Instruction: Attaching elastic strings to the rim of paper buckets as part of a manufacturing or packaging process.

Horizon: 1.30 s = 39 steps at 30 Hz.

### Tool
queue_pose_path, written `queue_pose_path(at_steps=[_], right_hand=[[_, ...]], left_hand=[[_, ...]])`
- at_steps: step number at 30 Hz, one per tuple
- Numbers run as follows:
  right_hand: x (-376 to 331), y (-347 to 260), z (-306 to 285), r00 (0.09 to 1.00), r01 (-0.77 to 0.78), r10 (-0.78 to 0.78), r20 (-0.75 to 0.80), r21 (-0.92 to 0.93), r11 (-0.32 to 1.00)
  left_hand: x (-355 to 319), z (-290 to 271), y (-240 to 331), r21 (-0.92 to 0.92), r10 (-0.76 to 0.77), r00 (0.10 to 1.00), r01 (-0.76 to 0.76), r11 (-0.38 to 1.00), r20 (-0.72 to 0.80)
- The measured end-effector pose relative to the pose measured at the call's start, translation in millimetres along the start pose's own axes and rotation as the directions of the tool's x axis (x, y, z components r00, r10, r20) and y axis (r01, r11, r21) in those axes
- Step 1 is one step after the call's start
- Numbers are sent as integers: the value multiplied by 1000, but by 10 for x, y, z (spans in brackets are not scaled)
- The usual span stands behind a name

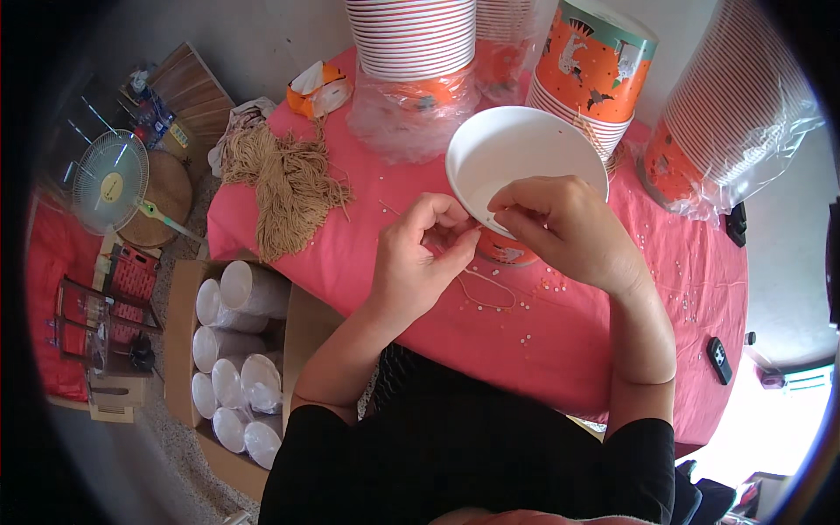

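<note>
A paper bucket (525,144), white inside and orange with a printed pattern outside, stands tilted toward me on the pink-covered table. Small holes show near its rim. At the near left of this rim, my left hand (420,254) is closed in a pinch. A thin tan string (500,287) trails in a loop from its fingertips onto the cloth. My right hand (573,232) reaches over the rim, its thumb and fingers pinched together just inside the bucket. What those fingertips hold, if anything, is too small to make out.
A bundle of tan strings (284,179) lies on the pink cloth (560,359) at left. Stacked buckets (591,74) and plastic-wrapped stacks (411,52) line the back. Small paper dots are scattered about. A black remote (719,360) lies right; a carton (302,350) of wrapped cups stands lower left.
</note>
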State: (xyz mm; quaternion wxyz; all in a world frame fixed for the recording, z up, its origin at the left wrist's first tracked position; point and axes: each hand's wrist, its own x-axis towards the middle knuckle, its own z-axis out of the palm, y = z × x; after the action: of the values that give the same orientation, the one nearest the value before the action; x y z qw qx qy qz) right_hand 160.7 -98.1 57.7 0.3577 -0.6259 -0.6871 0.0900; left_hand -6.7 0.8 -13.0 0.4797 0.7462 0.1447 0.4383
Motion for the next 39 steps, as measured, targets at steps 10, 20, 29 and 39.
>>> queue_pose_path(at_steps=[10, 20, 29, 39], right_hand=[[11, 98, 24, 999, 34, -33, 26, -60, 998], [138, 101, -70, 965, -54, 24, 261, 106, 993], [148, 175, -13, 967, 17, -27, 254, 42, 999], [153, 170, -20, 961, 9, -44, 271, 131, 991]], left_hand=[[27, 19, 16, -32, 22, 1000, -21, 999, 21], [33, 30, -8, 5, 65, 997, -65, 998, 34], [8, 55, 47, -63, -26, 998, 30, 998, 56], [-20, 55, 61, -150, -127, 992, 130, 980, 27]])
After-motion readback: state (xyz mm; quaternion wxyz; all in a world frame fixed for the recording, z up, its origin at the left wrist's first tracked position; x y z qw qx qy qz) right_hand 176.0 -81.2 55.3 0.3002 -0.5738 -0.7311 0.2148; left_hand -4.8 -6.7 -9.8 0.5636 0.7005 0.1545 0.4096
